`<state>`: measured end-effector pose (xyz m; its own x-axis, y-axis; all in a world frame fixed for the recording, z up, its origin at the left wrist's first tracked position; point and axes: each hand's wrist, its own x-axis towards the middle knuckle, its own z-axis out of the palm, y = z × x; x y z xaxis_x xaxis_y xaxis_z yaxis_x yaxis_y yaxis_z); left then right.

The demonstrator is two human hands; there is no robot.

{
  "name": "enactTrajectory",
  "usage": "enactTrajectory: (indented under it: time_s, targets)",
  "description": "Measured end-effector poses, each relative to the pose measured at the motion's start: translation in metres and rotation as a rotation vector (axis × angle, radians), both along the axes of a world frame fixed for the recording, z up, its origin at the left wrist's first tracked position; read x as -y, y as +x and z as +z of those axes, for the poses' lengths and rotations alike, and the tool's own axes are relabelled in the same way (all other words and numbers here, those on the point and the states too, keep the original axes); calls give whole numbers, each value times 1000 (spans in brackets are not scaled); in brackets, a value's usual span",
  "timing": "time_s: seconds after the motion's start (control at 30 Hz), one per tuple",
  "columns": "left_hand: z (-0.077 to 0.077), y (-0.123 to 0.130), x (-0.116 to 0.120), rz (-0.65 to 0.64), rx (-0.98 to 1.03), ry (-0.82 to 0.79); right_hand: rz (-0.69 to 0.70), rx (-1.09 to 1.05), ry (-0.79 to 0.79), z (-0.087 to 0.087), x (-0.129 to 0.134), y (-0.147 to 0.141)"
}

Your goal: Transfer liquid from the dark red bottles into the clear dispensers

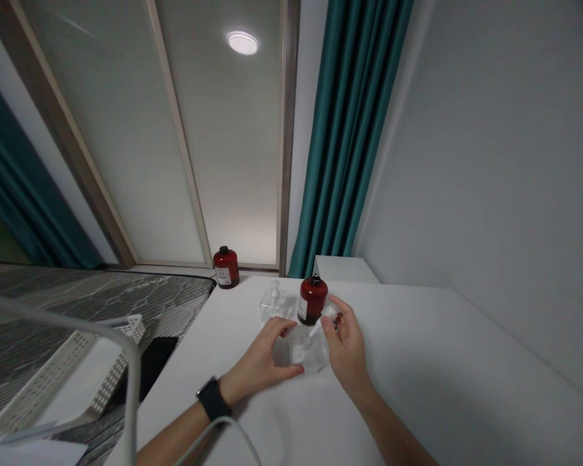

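My left hand, with a dark watch on its wrist, curves its thumb and fingers around the side of a clear, square bottle on the white table. Over that bottle, my right hand pinches a small white piece with a thin stem; its exact kind is too blurred to tell. Just behind my hands stands a dark red-brown bottle with a white label and an open-looking neck. To its left is a second clear container with a narrow clear top.
Another red-brown bottle, with a black cap, stands at the table's far left corner. A white perforated basket sits lower left beside a dark flat object. A pale curved tube crosses the left foreground. A white wall borders the right.
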<state>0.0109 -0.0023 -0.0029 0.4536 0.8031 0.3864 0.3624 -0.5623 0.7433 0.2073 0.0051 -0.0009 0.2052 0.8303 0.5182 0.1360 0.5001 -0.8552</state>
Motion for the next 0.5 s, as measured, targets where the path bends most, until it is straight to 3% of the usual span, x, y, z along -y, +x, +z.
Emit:
enactTrajectory:
  time_s: [0.5]
  targets:
    - [-9,-1,-3,-9,-13,7,35,-69,-69,0,-6,3]
